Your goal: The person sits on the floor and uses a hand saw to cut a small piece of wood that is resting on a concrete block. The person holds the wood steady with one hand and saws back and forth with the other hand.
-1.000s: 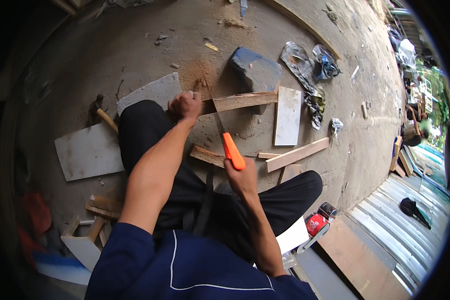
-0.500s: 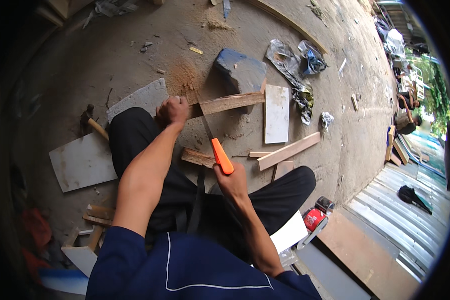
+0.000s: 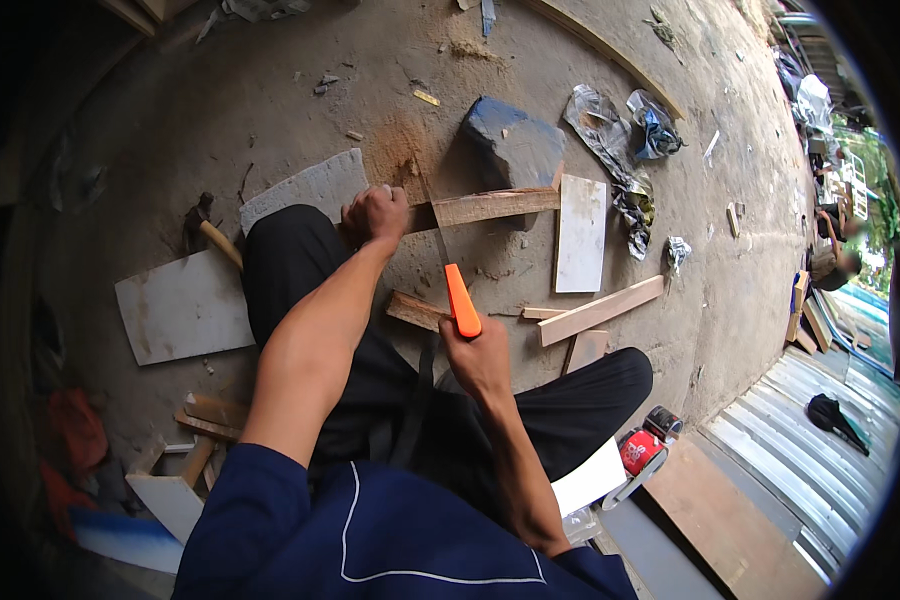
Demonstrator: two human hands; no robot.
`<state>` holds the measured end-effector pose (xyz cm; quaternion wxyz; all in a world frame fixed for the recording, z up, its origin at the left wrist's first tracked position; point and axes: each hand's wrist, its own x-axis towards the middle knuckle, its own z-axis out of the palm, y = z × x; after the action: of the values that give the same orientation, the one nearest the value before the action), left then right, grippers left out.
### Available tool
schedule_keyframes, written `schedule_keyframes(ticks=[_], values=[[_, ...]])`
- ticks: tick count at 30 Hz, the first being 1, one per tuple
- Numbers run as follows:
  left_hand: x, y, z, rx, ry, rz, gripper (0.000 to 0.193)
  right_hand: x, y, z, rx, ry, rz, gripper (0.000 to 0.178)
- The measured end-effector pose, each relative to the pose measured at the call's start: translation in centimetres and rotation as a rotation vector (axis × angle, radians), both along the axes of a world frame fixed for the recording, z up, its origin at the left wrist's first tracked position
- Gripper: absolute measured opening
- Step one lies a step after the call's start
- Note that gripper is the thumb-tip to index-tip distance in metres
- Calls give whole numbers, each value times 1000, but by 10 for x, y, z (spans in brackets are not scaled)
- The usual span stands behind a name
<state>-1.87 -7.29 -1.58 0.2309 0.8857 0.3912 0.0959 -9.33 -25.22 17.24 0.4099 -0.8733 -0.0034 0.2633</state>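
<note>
A handsaw (image 3: 464, 302) with an orange handle is gripped by my right hand (image 3: 477, 350). Its thin blade runs away from me across a wooden plank (image 3: 498, 206). The plank's right part rests against a blue-grey block (image 3: 515, 145). My left hand (image 3: 376, 213) is closed on the plank's left part, just left of the blade, and covers its end. Reddish sawdust (image 3: 398, 150) lies on the ground beyond the cut. A short wood offcut (image 3: 416, 311) lies just left of the saw handle, near my legs.
A hammer (image 3: 208, 225) and a white board (image 3: 185, 308) lie left of my knee. Right of the plank are a white panel (image 3: 580, 235), wood strips (image 3: 602, 311) and crumpled plastic (image 3: 610, 140). A red tape roll (image 3: 642, 452) sits by my right leg. People (image 3: 838, 245) are at the far right.
The whole scene has shifted right in the picture as my view turned. The saw handle has moved slightly away from me along the cut. Both hands keep their grip.
</note>
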Motion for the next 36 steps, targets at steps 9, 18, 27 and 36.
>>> schedule_keyframes(ticks=[9, 18, 27, 36], values=[[-2, 5, 3, -5, 15, -22, 25, -54, -56, 57, 94, 12, -21, 20], [6, 15, -3, -24, 106, 14, 25, -20, -22, 37, -17, -59, 109, 19], [-2, 0, 6, -57, 58, 6, 25, -20, -26, -17, -3, 33, -52, 23], [0, 6, 7, -25, -19, 19, 27, -64, -56, 71, 26, -34, -25, 19]])
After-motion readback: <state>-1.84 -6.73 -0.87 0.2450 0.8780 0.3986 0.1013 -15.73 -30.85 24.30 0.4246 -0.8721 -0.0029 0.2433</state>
